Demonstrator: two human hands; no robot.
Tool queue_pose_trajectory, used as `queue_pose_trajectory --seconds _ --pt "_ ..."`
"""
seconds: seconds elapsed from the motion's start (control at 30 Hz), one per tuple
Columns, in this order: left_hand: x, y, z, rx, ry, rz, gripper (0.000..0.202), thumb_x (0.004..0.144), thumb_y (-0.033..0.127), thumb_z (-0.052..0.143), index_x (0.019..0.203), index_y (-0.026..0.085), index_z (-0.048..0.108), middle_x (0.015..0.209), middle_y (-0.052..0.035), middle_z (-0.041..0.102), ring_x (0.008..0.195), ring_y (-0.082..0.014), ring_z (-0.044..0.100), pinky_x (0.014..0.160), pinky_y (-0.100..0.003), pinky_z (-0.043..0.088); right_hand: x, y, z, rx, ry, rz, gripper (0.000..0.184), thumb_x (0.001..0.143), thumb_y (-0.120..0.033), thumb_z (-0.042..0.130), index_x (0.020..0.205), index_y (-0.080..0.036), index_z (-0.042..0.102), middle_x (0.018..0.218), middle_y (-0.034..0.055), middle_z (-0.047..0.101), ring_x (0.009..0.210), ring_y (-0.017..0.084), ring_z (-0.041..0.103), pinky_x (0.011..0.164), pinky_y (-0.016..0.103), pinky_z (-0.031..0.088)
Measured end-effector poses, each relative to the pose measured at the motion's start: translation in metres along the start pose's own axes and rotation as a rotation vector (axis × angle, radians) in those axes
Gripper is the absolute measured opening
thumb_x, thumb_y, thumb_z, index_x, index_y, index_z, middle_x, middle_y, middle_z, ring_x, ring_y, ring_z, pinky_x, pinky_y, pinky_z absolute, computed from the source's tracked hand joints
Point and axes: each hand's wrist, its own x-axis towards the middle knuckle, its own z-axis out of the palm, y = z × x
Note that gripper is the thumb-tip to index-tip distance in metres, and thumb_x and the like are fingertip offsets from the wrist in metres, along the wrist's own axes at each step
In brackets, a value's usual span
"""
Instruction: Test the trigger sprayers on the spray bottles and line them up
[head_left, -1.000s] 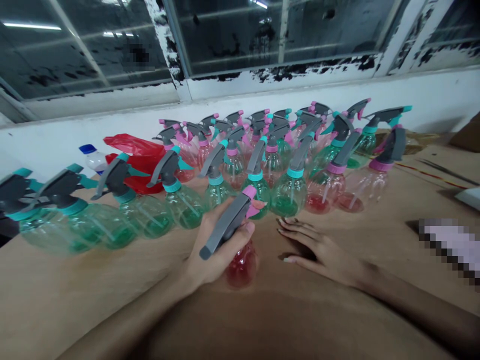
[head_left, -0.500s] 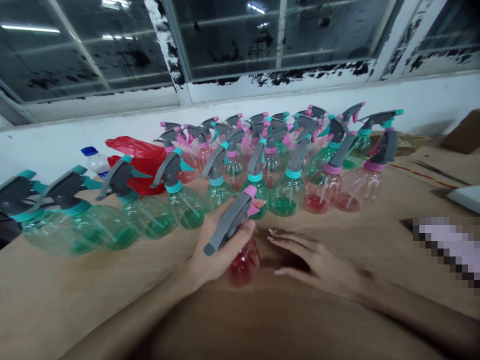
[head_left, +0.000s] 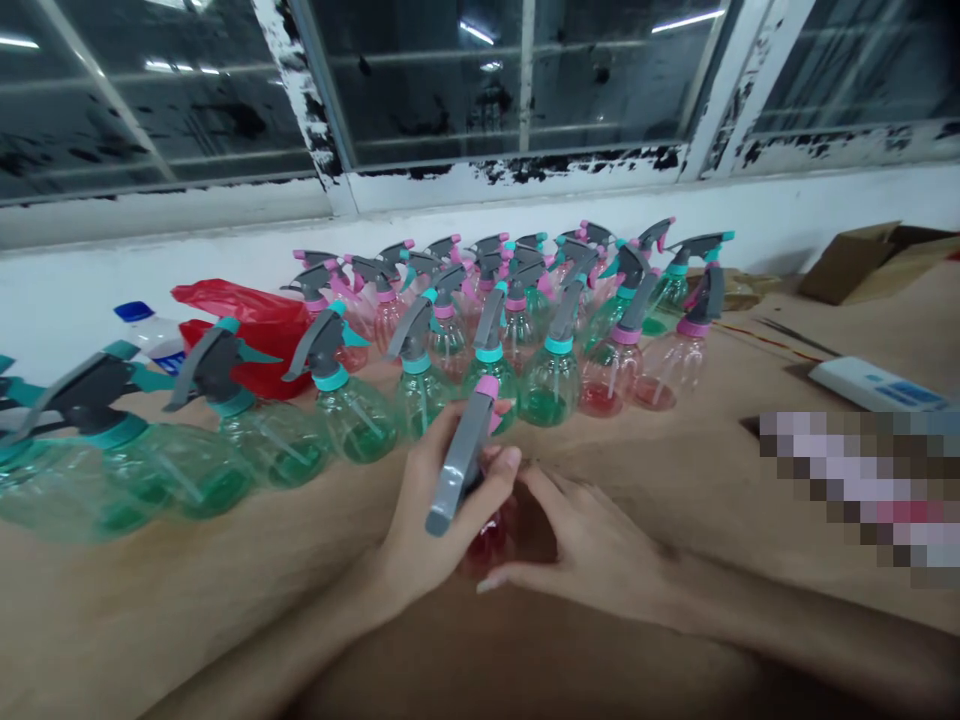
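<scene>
My left hand [head_left: 427, 520] is wrapped round the neck of a clear spray bottle [head_left: 491, 545] with pinkish-red see-through lower body. Its grey trigger head with a pink nozzle sticks up between my thumb and fingers, the nozzle pointing away from me. From the right, my right hand [head_left: 607, 530] curves about the bottle's lower body, thumb at the near side and fingers at the far side. Its fingertips are partly hidden behind my left hand. Just beyond stands a row of similar spray bottles, among them a green one [head_left: 551, 390] with a turquoise collar.
Several more green and pink spray bottles crowd towards the wall. At the left are a red plastic bag [head_left: 240, 300] and a blue-capped bottle [head_left: 154, 335]. An open cardboard box [head_left: 855, 265], a white box [head_left: 874, 385] and a blurred-out patch [head_left: 855, 480] lie at the right.
My right hand has moved left from beside the spray bottle to close about its lower body. My left hand keeps its hold. The view has turned slightly right.
</scene>
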Motion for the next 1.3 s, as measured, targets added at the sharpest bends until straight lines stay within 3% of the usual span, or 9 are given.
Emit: queue_pose_trajectory --seconds 0.17,0.33,0.5,0.63,0.73,0.8,0.97,1.13,1.3 --pt "-0.011 0.013 0.016 0.004 -0.011 0.01 0.036 0.08 0.03 0.061 0.112 0.022 0.048 0.096 -0.0024 0.06 0.079 -0.0165 0.06 0.075 -0.032 0.051 -0.014 -0.012 0.001 0.02 0.05 0.039 0.073 0.064 -0.064 0.067 0.119 -0.019 0.048 0.103 0.0101 0.065 0.093 0.029 0.062 0.077 0.042 0.049" --pt "-0.007 0.02 0.037 -0.027 -0.093 -0.02 0.04 0.082 0.034 0.06 0.117 0.026 0.043 0.114 -0.0039 0.056 0.096 -0.0195 0.057 0.087 -0.036 0.047 -0.029 -0.006 -0.012 0.032 0.081 0.082 0.061 0.069 -0.056 0.067 0.113 -0.017 0.05 0.101 0.0094 0.064 0.09 0.027 0.061 0.077 0.042 0.047" --pt "0.009 0.033 0.067 -0.019 -0.303 0.047 0.065 0.074 0.031 0.068 0.128 0.028 0.032 0.13 -0.0059 0.047 0.114 -0.0263 0.05 0.097 -0.043 0.042 -0.054 0.026 -0.044 0.045 0.096 0.081 0.056 0.069 -0.05 0.068 0.111 -0.019 0.05 0.099 0.0082 0.062 0.091 0.026 0.059 0.079 0.043 0.047" --pt "0.024 0.033 0.095 -0.028 -0.438 0.072 0.09 0.069 0.034 0.072 0.138 0.024 0.016 0.139 -0.0118 0.04 0.125 -0.0316 0.041 0.105 -0.051 0.033 -0.085 0.068 -0.086 -0.034 0.193 0.137 0.058 0.073 -0.043 0.066 0.121 -0.02 0.043 0.113 0.0115 0.06 0.1 0.028 0.058 0.082 0.044 0.047" --pt "0.033 0.022 0.116 -0.032 -0.475 0.002 0.078 0.076 0.037 0.067 0.138 0.027 0.02 0.142 -0.0096 0.037 0.127 -0.0294 0.039 0.106 -0.049 0.033 -0.102 0.104 -0.125 -0.083 0.295 0.234 0.063 0.071 -0.05 0.067 0.123 -0.023 0.043 0.113 0.0098 0.061 0.1 0.029 0.059 0.082 0.044 0.048" --pt "0.039 0.013 0.128 -0.044 -0.499 -0.025 0.059 0.08 0.036 0.062 0.131 0.029 0.033 0.14 -0.0062 0.04 0.125 -0.0264 0.042 0.104 -0.045 0.035 -0.106 0.13 -0.15 -0.111 0.355 0.272 0.059 0.072 -0.051 0.066 0.119 -0.022 0.045 0.11 0.0101 0.063 0.096 0.029 0.061 0.08 0.045 0.049" --pt "0.049 -0.001 0.149 0.03 -0.575 -0.171 0.029 0.082 0.038 0.059 0.11 0.031 0.054 0.121 -0.0016 0.057 0.096 -0.0228 0.059 0.088 -0.044 0.045 -0.087 0.192 -0.195 -0.143 0.535 0.205 0.061 0.069 -0.049 0.07 0.116 -0.018 0.049 0.11 0.0129 0.064 0.098 0.031 0.062 0.084 0.047 0.048" --pt "0.052 0.001 0.154 0.124 -0.582 -0.159 0.02 0.082 0.035 0.059 0.102 0.03 0.059 0.108 0.0001 0.064 0.086 -0.0203 0.061 0.081 -0.038 0.045 -0.055 0.234 -0.204 -0.14 0.523 0.233 0.061 0.069 -0.048 0.07 0.118 -0.019 0.049 0.111 0.0112 0.064 0.099 0.028 0.061 0.086 0.044 0.048" --pt "0.057 -0.008 0.155 0.08 -0.551 -0.163 0.015 0.083 0.032 0.057 0.097 0.027 0.06 0.102 0.0004 0.066 0.08 -0.0181 0.063 0.078 -0.034 0.047 -0.046 0.248 -0.192 -0.117 0.476 0.292 0.063 0.07 -0.054 0.067 0.12 -0.02 0.048 0.112 0.0115 0.063 0.1 0.029 0.061 0.085 0.046 0.048"
